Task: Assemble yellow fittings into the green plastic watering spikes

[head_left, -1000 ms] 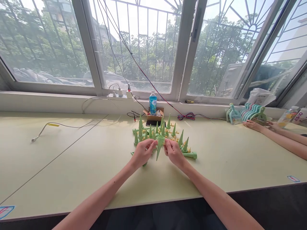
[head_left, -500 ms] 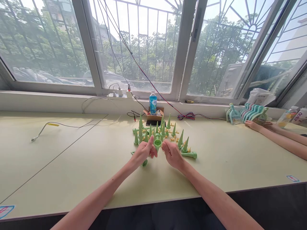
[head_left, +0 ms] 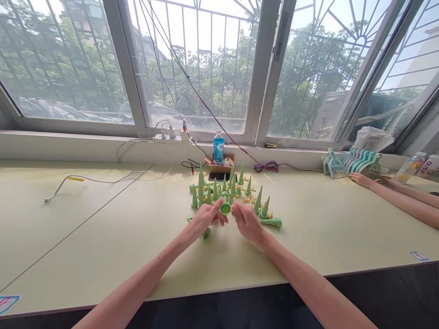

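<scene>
At the far left, a blue-and-red marked sticker [head_left: 9, 303] sits at the near edge of the pale table [head_left: 85, 246], and beyond it a thin white cable [head_left: 103, 181] with a yellow tag curves across the surface. Further along, a white power strip [head_left: 168, 136] with plugs in it rests on the sill.

Towards the middle, one loose green spike [head_left: 206, 234] lies on the table just below the left hand [head_left: 207, 215]. That hand's thumb and fingers close around the held green cone [head_left: 225, 209], which is lifted in front of the cluster, its round open end facing the wearer. Behind it stand many upright cones [head_left: 200, 187], points up (some others lie flat), and past those a bottle of blue liquid [head_left: 218, 148] stands by an open cardboard box [head_left: 232, 160].

The right hand [head_left: 247, 220] is just beside the cone's rim, its fingers curled in and pinched narrow; whether anything is between them I cannot tell. Small yellow pieces [head_left: 252, 199] are scattered among the cones, and another green spike [head_left: 272, 222] lies on its side right of that hand. Beyond is a coiled cable [head_left: 269, 166].

At the far right, a co-worker's hand [head_left: 361, 179] touches a row of pastel hangers [head_left: 363, 157], near a clear bottle [head_left: 410, 167].
</scene>
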`<state>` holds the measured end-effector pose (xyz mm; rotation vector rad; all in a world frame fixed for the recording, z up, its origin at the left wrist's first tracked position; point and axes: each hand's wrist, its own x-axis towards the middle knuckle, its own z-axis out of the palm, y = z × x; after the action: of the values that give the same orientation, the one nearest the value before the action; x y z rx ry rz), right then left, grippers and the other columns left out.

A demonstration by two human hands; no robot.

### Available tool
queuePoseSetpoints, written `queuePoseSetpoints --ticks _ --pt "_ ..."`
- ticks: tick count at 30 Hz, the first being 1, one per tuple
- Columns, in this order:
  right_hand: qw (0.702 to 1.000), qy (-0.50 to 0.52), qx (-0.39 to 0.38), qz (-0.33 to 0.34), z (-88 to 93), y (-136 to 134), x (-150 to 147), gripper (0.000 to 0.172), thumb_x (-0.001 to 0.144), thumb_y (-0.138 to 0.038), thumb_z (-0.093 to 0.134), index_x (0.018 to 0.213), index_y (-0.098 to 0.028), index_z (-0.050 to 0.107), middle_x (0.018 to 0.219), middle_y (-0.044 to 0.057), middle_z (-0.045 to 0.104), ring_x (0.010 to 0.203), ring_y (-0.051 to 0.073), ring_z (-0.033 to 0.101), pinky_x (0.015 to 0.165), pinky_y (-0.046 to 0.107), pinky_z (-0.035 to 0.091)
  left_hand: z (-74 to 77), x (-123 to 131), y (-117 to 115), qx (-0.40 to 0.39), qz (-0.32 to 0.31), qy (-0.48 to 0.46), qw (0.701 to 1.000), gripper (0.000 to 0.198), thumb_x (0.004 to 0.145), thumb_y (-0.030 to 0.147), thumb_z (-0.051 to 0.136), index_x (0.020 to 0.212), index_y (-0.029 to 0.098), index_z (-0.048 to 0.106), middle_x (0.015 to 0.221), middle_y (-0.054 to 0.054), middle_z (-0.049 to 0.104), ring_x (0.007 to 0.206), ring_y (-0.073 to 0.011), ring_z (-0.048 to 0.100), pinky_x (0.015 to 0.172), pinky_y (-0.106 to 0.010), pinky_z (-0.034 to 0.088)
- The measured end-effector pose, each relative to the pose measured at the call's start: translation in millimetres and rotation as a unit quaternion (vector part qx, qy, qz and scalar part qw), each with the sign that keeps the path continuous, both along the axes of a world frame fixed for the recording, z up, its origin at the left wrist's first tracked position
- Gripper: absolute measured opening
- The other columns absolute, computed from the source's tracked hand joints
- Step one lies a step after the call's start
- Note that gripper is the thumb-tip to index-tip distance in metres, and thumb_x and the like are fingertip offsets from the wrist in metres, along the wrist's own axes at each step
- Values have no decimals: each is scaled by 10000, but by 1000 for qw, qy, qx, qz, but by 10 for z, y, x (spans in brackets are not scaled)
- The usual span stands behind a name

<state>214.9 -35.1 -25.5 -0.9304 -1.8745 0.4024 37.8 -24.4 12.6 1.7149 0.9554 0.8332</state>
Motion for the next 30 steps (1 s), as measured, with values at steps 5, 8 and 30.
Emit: queuePoseSetpoints --ticks 5,8,30 --pt "1000 12 -4 8 -9 17 9 369 1017 -385 295 695 -210 342 614 -39 358 533 113 321 533 250 286 -11 1 3 12 3 7 1000 695 879 674 388 577 131 697 515 -54 562 506 -131 443 535 -255 374" --pt "1000 19 -5 10 -16 27 12 371 1015 -392 302 691 -213 330 608 -42 344 525 111 304 518 249 275 -29 -4 14 23 7 12 1000 687 868 686 394 539 137 644 468 -21 463 502 -139 462 516 -252 351" --pt "1000 21 -6 -8 -42 61 13 363 1007 -345 331 671 -215 284 581 -50 304 524 112 257 513 261 235 11 -26 -29 122 -18 19 992 345 815 494 615 746 159 571 639 32 426 529 -79 360 459 -201 318"
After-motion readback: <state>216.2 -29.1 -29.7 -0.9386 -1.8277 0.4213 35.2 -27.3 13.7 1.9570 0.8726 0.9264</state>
